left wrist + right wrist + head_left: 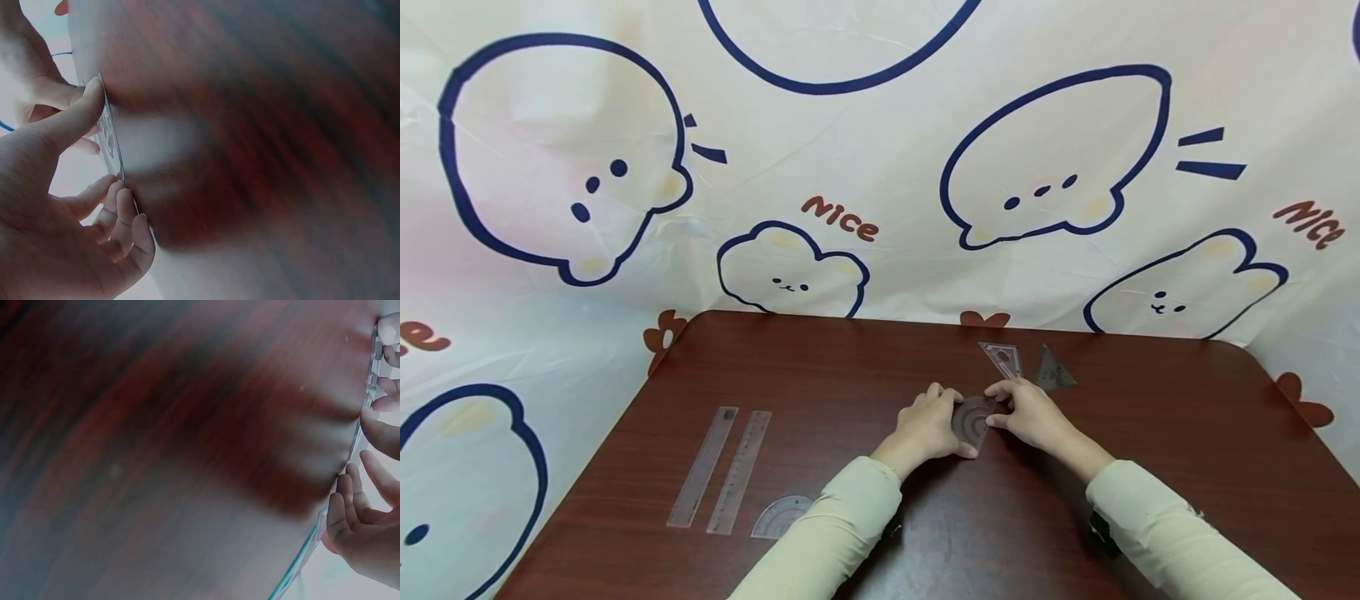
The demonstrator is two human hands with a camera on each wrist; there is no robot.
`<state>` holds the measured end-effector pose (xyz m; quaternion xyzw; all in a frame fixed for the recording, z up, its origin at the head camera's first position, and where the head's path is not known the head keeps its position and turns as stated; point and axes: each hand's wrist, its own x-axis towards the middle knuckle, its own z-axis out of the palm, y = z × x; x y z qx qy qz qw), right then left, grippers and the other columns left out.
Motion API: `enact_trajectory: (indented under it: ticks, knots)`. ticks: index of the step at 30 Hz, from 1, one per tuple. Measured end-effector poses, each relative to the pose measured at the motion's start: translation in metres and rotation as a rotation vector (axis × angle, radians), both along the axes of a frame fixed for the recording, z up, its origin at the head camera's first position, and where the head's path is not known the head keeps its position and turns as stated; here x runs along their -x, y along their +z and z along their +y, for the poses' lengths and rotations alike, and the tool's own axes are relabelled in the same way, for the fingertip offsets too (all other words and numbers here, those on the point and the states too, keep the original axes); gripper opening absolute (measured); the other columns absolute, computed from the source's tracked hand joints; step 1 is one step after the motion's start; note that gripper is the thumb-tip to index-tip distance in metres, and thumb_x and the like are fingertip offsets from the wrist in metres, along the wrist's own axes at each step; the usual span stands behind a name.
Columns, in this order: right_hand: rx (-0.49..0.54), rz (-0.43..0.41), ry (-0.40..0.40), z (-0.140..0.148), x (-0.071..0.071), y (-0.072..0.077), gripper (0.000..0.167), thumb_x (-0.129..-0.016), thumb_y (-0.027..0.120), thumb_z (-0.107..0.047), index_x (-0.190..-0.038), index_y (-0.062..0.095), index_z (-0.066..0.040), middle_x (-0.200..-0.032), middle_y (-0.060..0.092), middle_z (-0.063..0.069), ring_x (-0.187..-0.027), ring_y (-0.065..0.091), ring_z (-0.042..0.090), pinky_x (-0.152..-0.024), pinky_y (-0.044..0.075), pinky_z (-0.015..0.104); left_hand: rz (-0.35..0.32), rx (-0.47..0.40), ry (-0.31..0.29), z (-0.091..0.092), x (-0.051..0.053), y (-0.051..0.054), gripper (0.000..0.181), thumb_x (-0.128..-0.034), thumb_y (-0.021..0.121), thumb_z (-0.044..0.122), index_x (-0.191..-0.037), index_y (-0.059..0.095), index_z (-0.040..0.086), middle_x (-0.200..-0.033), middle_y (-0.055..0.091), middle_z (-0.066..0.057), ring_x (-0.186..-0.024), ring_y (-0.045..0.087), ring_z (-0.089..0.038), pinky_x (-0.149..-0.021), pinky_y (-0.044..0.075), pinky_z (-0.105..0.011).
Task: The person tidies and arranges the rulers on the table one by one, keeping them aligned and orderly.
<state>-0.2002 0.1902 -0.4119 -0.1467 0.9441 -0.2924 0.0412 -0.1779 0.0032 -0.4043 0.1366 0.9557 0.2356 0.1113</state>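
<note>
The left sleeve conceals the right end of the protractor, and the left hand and right hand cover opposite edges of the translucent plate; the right hand also masks the near end of the clear set square toward the far edge of the table. The table's near edge is cut off by the head view's bottom, and graduations on the outer ruler and inner ruler are too small to read. Table grain is blurred in both wrist views.
</note>
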Motion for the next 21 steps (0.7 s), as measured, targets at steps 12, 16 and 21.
enact_trajectory:
  ticks: [12,16,21]
  knots:
    - [0.05,-0.072,-0.102,-0.01,-0.001,0.001,0.032,-0.085,0.076,-0.001,-0.116,0.068,0.001,-0.109,0.064,0.017,-0.093,0.062,0.029,-0.08,0.051,0.045,0.025,0.003,0.03,0.004,-0.002,0.0,0.079,-0.0701,0.089,0.048,-0.133,0.056,0.012,-0.117,0.051,-0.007,-0.106,0.053,-0.025,-0.079,0.045,-0.043]
    - [0.052,-0.068,-0.114,-0.013,-0.001,0.001,0.032,-0.085,0.076,-0.001,-0.116,0.068,0.001,-0.11,0.065,0.017,-0.094,0.062,0.029,-0.081,0.051,0.045,0.033,0.002,0.033,0.003,-0.002,0.0,0.079,-0.0694,0.089,0.048,-0.132,0.057,0.012,-0.116,0.052,-0.006,-0.105,0.053,-0.026,-0.078,0.046,-0.043]
    - [0.041,-0.071,-0.138,-0.014,-0.003,0.003,0.032,-0.085,0.075,0.001,-0.116,0.068,0.002,-0.111,0.067,0.016,-0.097,0.062,0.03,-0.084,0.051,0.046,0.036,0.009,0.031,0.004,-0.002,0.0,0.079,-0.0695,0.089,0.049,-0.131,0.057,0.012,-0.115,0.052,-0.006,-0.106,0.053,-0.026,-0.078,0.046,-0.043]
